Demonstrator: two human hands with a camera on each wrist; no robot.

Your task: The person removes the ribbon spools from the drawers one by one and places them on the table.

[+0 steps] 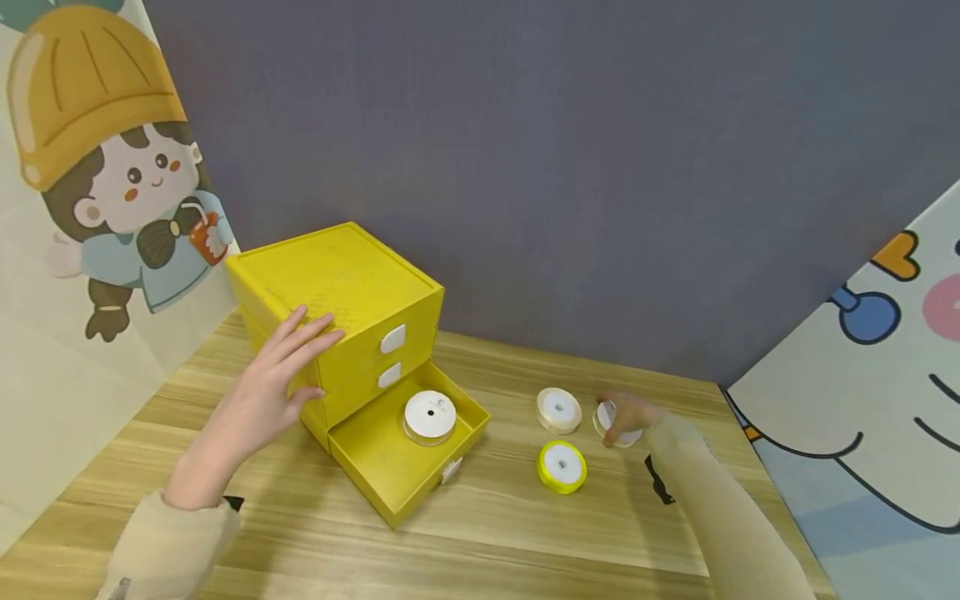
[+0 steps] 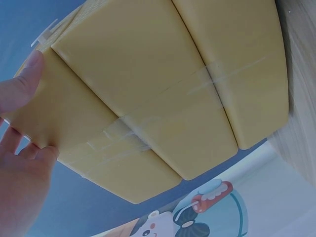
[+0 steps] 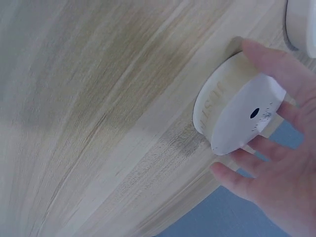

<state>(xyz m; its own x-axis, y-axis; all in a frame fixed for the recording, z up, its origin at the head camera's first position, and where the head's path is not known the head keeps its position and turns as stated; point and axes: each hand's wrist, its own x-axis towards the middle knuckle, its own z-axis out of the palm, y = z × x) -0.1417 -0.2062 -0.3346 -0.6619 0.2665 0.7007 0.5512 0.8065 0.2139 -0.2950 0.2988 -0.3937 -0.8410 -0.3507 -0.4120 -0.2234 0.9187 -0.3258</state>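
My right hand (image 1: 633,414) grips a white-sided ribbon spool (image 3: 236,126) at the right of the table, thumb on one side and fingers on the other. Lettering shows on its pale ribbon. My left hand (image 1: 272,387) rests at the top edge of a yellow drawer box (image 1: 345,275), fingers straight over the top and thumb lower at its side. The box's bottom drawer (image 1: 367,479) is pulled out, with a white spool (image 1: 431,415) lying inside. Left of my right hand lie a cream ribbon spool (image 1: 558,409) and a bright yellow ribbon spool (image 1: 562,467).
The two upper drawers have white tab handles (image 1: 393,338) and are closed. A small black strap (image 1: 659,481) shows beside my right sleeve. A grey wall (image 1: 525,167) stands behind the wooden table (image 1: 480,542), with cartoon-printed panels on both sides.
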